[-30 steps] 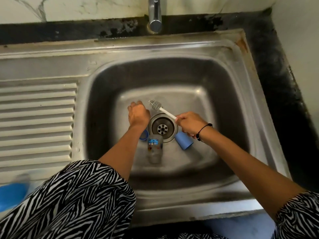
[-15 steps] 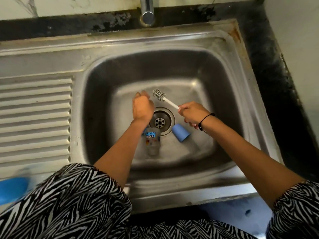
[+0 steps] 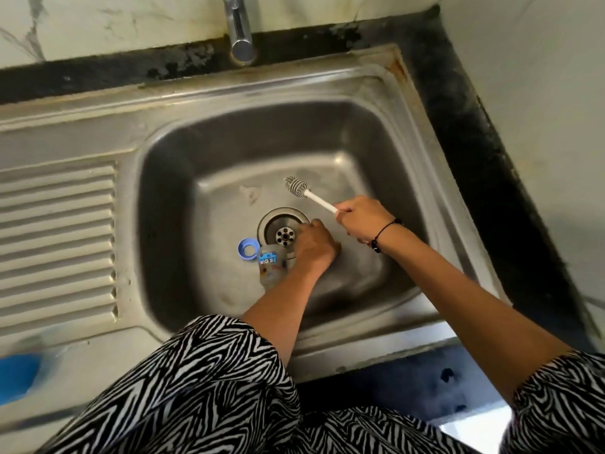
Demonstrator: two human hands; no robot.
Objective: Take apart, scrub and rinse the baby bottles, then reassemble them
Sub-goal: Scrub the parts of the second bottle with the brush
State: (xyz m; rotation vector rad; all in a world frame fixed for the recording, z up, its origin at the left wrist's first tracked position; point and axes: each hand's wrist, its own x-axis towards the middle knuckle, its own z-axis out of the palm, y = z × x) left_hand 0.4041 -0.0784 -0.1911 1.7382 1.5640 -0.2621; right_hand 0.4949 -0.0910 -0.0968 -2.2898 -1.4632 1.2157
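A person's right hand (image 3: 361, 219) keeps a closed grip on the white handle of a bottle brush (image 3: 309, 193), bristle head raised clear of the basin floor and pointing toward the back of the sink, apparently parked at the ready while the other hand works. The left hand (image 3: 314, 242) reaches down beside the drain (image 3: 284, 229), fingers curled over something on the basin floor; whether its grip has closed on a part cannot be told, since the hand hides what lies beneath. Just left of that hand a clear baby bottle (image 3: 271, 267) with a printed blue label lies on its side, its top end tucked against the hand. A blue screw ring (image 3: 247, 249) sits flat next to the bottle, already off, suggesting the disassembly step is done and scrubbing is under way or about to start. All pieces stay inside the steel sink (image 3: 163, 178), below the tap (image 3: 241, 31), likely so rinse water reaches them. A blurred blue object (image 3: 16, 376) rests on the surface at lower left.
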